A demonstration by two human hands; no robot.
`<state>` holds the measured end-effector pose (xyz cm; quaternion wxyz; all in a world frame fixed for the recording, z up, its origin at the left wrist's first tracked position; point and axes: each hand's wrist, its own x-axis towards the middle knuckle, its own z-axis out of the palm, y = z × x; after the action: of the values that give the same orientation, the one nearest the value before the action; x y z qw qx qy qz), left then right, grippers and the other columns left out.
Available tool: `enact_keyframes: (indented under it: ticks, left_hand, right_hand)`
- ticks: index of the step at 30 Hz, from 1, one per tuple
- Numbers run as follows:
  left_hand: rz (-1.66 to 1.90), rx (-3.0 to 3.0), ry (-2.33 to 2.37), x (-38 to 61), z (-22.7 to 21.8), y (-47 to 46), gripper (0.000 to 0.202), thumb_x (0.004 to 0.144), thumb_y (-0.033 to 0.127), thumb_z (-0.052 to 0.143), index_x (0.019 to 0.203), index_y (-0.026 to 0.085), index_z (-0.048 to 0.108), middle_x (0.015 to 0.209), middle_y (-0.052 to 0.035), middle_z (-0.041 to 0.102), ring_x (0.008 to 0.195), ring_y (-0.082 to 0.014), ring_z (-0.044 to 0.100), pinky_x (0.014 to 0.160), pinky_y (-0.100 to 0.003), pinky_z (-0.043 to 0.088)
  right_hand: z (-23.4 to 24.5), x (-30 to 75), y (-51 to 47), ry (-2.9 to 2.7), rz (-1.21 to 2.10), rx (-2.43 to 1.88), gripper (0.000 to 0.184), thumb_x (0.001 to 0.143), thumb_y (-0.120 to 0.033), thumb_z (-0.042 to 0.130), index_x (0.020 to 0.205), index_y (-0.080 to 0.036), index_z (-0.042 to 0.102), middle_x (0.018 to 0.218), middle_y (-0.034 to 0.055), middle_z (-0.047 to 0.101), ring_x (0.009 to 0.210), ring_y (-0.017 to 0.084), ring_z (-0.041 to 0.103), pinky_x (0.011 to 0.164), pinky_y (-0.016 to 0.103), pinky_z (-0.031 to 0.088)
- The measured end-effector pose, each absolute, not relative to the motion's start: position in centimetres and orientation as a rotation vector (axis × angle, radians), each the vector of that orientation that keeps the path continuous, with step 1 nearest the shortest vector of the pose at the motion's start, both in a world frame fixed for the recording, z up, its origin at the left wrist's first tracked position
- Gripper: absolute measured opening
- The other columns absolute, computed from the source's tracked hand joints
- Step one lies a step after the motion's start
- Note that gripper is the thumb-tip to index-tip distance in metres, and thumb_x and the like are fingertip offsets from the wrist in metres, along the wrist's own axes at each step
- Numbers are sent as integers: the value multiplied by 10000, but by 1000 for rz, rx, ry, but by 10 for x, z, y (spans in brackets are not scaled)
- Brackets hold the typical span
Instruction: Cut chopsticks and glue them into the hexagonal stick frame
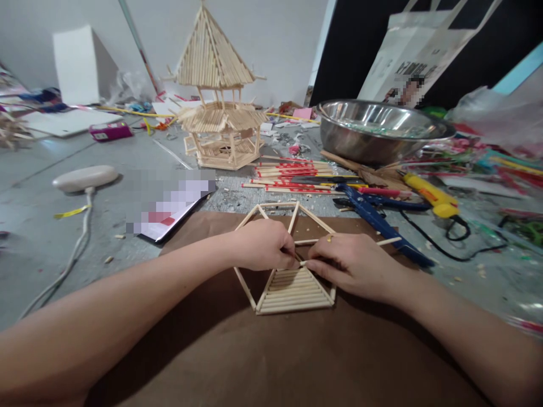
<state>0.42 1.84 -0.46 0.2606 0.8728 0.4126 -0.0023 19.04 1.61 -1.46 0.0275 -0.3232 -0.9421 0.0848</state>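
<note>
Head view: the item under work is a hexagonal frame (245,289) of slim, pale wooden rods, lying on a brown sheet (271,362) at the near centre, partly covered by both hands; whether it is flat or slightly raised is not clear. Its near segment is filled by a slatted panel (296,292), parallel rods shortening toward the middle; the far segments show only bare ribs (293,218). Left hand (265,244): thumb and fingers drawn close over the panel's narrow end; whether anything is pinched there cannot be determined. Right hand (358,263): grip likewise narrow, fingertips at a short rod (302,263); a firm hold is not established. A stick (389,241) protrudes to the right from behind this hand. Handling assessment: judged very light, stiff along each rod, fragile at the joints; the dry, matt wood should slip little. Advised hold: the outer rods, close to the corners, without pressure on the ribs. Noted on the grey surface (38,237) beyond: a tiered pavilion model (224,120) of similar rods with a steep, pointed roof, far left of centre; red-banded sticks (292,169); a polished steel basin (377,144), far right; blue-handled pliers (373,220) and a yellow glue gun (430,192), right.
</note>
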Motion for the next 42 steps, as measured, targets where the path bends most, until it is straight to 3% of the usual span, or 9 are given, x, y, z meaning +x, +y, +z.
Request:
enact_keyframes:
  ticks: [25, 42]
  left_hand:
    - [-9, 2375, 1145, 5, -5, 16, 252, 700, 334, 458, 775, 199, 659, 702, -20, 647, 582, -101, 517, 543, -200, 351]
    - [114, 2598, 1396, 14, -5, 1, 353, 822, 351, 284, 774, 182, 590, 726, -48, 640, 680, -176, 581, 569, -265, 399]
  right_hand:
    - [-20, 190, 13, -2887, 179, -1059, 270, 786, -346, 376, 731, -183, 584, 669, 38, 596, 632, 126, 519, 545, 225, 321]
    - [-17, 196, 14, -2606, -50, -1018, 276, 787, -349, 401, 669, -167, 570, 577, 22, 559, 569, 109, 484, 517, 221, 306]
